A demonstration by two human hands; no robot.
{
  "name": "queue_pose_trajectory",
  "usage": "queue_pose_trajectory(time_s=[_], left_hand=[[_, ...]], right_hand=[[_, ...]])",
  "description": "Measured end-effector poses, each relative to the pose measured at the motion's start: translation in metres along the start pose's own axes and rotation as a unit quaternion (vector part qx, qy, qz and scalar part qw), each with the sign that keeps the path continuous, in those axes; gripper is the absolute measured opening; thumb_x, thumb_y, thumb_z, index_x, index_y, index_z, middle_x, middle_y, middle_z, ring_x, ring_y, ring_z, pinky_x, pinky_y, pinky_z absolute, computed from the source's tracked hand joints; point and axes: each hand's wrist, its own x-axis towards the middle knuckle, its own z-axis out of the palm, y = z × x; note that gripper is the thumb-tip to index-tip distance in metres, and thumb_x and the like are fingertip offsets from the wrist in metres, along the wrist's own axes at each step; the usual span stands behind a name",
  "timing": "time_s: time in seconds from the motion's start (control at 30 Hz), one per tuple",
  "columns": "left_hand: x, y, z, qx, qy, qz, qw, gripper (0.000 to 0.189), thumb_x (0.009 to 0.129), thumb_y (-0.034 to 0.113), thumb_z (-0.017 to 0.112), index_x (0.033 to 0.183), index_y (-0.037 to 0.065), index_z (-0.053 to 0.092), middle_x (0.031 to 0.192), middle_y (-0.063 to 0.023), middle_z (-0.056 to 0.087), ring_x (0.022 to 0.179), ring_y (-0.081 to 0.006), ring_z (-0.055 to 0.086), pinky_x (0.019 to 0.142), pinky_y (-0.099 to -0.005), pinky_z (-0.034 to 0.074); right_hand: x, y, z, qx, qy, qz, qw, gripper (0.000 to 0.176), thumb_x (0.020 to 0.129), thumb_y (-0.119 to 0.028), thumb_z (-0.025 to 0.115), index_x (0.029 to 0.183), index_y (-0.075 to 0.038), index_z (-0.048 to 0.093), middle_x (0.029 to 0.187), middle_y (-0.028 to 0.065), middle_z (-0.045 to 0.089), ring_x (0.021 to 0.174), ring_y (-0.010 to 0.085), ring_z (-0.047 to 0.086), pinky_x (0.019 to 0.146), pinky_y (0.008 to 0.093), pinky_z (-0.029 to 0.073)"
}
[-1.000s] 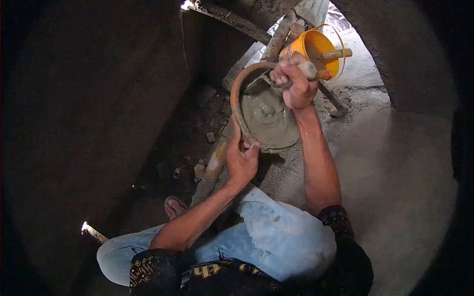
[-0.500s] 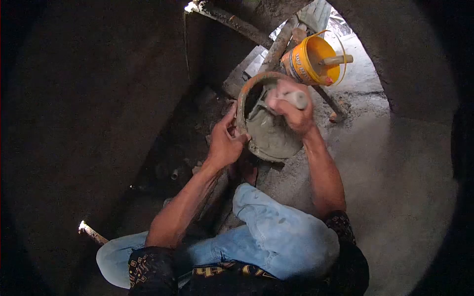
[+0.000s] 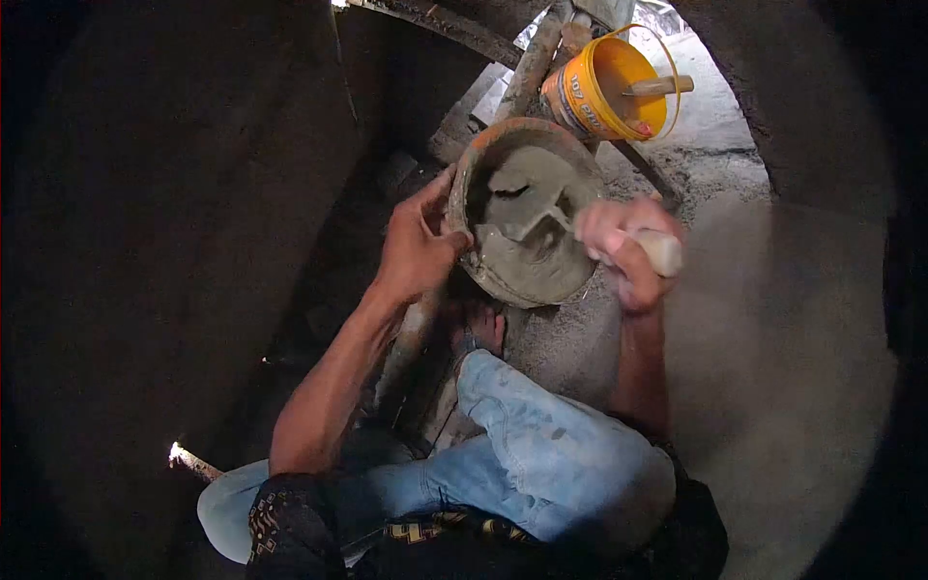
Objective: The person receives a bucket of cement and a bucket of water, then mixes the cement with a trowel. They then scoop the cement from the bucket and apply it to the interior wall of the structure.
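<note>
A round, mortar-crusted bowl (image 3: pixel 463 198) is tilted toward me, with wet grey mortar (image 3: pixel 541 275) inside. My left hand (image 3: pixel 416 242) is closed on its left rim, thumb at the near edge and fingers along the outside. At the bowl's right side, my right hand (image 3: pixel 623 242) is wrapped round the pale, rounded handle (image 3: pixel 663 253) of what looks like a trowel. Motion blurs this hand. The tool's blade cannot be clearly told from the mortar, which shows ridges and a dark hollow.
Beyond the bowl stands a yellow bucket (image 3: pixel 585 92) with a wooden handle (image 3: pixel 657 86) sticking out. Poles (image 3: pixel 532 72) lean behind the bowl. A dark wall (image 3: pixel 193 193) rises on my left, a grey plastered surface (image 3: pixel 773 367) lies on my right. My bent knee (image 3: pixel 493 387) is below the bowl.
My right hand has moved from over the bowl to its right edge, uncovering more mortar. My left hand stays on the rim. The bowl and bucket sit slightly higher in view.
</note>
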Motion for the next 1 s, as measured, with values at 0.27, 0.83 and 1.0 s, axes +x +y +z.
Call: queue_pose_trajectory(time_s=[0.27,0.83,1.0], left_hand=[[0.008,-0.004,-0.004,-0.030,0.006,0.031,0.999,0.081,0.070,-0.012,0.064,0.148,-0.005,0.043,0.134,-0.0100,0.062,0.118,-0.0143,0.057,0.104,-0.0299,0.043],[0.038,0.014,-0.021,-0.009,-0.093,0.028,0.995,0.075,0.075,-0.012,0.065,0.146,0.002,0.049,0.131,-0.0074,0.065,0.116,-0.0170,0.062,0.103,-0.0370,0.049],[0.058,0.037,-0.032,0.102,-0.118,-0.018,0.988,0.075,0.074,-0.010,0.060,0.146,0.003,0.050,0.127,-0.0111,0.067,0.109,-0.0184,0.065,0.096,-0.0342,0.053]], right_hand=[[0.001,0.033,-0.007,-0.077,0.035,0.018,0.996,0.010,0.085,-0.003,0.062,0.084,-0.004,0.052,0.072,0.0087,0.060,0.064,0.0115,0.054,0.056,0.0297,0.044],[-0.002,-0.026,-0.002,-0.002,0.072,0.016,0.997,0.013,0.088,-0.004,0.060,0.080,-0.006,0.050,0.074,0.0077,0.060,0.066,0.0122,0.055,0.058,0.0292,0.045],[-0.022,0.043,-0.008,-0.081,0.167,0.066,0.980,0.010,0.086,-0.004,0.059,0.084,-0.007,0.050,0.075,0.0077,0.061,0.066,0.0125,0.053,0.060,0.0318,0.045]])
